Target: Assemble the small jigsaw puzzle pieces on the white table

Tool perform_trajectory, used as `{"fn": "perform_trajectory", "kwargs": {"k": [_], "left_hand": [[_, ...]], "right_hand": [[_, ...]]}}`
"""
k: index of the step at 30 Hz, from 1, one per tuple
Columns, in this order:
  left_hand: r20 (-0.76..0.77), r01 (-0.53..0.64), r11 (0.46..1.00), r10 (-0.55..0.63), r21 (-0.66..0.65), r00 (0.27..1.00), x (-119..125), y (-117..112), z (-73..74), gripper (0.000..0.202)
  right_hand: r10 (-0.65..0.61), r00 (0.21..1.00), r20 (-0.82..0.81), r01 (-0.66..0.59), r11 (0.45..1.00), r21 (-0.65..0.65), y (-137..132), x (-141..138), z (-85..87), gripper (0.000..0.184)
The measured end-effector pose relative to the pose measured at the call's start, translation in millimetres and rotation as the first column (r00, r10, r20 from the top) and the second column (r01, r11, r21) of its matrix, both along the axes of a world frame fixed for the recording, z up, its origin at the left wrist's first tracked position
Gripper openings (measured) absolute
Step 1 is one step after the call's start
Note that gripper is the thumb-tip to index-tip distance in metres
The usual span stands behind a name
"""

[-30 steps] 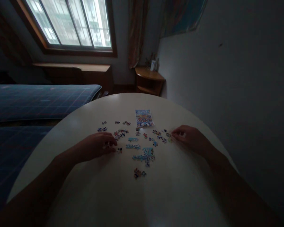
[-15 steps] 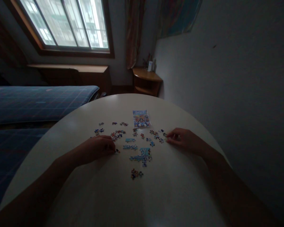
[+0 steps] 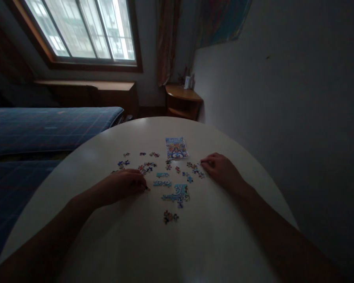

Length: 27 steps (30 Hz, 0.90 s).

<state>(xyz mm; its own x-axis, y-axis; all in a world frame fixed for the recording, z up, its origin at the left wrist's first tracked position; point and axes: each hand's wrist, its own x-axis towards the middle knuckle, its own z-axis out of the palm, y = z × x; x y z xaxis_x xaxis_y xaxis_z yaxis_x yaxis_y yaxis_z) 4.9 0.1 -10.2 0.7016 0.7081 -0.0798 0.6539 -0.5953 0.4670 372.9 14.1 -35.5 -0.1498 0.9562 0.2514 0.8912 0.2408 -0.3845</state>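
Loose jigsaw pieces (image 3: 149,166) lie scattered across a round white table (image 3: 135,243). A joined blue cluster (image 3: 177,193) sits near the middle, two short blue strips (image 3: 162,182) just left of it, and a small dark cluster (image 3: 170,216) nearer me. A small picture card (image 3: 176,147) lies beyond them. My left hand (image 3: 124,184) rests on the table with fingers curled, its fingertips pinching a small piece (image 3: 146,188). My right hand (image 3: 220,169) lies at the right end of the scatter, fingers curled down on the pieces there.
A bed with a blue checked cover (image 3: 47,125) runs along the left. Under the window (image 3: 85,31) stands a wooden desk (image 3: 85,92), with a corner shelf (image 3: 183,100) holding small items beside a curtain. A grey wall is close on the right.
My right hand has slid left and slightly away from me, toward the pieces below the picture card. My left hand has stayed in place at the small piece.
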Motion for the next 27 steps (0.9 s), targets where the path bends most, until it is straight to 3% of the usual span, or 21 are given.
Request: {"fn": "perform_trajectory", "kwargs": {"k": [6,12,17,20,27], "left_hand": [[-0.003,-0.01,1.0,0.01,-0.001,1.0,0,-2,-2.1,0.017],[-0.033,-0.029,0.999,0.03,0.034,0.999,-5,0,-0.7,0.018],[-0.063,-0.245,0.939,0.267,0.241,0.962,-20,8,-1.9,0.02],[-0.059,-0.293,0.903,0.327,0.315,0.943,-27,11,-1.6,0.024],[-0.15,-0.314,0.926,0.348,0.21,0.925,-42,7,8.4,0.031]], "right_hand": [[-0.074,0.997,-0.023,0.072,0.995,-0.061,5,-3,4.0,0.016],[-0.058,0.998,-0.03,0.056,0.997,-0.045,6,-8,0.8,0.014],[-0.036,0.999,-0.039,0.035,0.999,-0.026,2,-7,-1.8,0.015],[-0.02,0.999,-0.047,0.019,0.999,-0.032,-1,-7,-1.7,0.015],[0.011,0.999,-0.037,-0.013,0.999,-0.041,-5,-7,-1.8,0.022]]}}
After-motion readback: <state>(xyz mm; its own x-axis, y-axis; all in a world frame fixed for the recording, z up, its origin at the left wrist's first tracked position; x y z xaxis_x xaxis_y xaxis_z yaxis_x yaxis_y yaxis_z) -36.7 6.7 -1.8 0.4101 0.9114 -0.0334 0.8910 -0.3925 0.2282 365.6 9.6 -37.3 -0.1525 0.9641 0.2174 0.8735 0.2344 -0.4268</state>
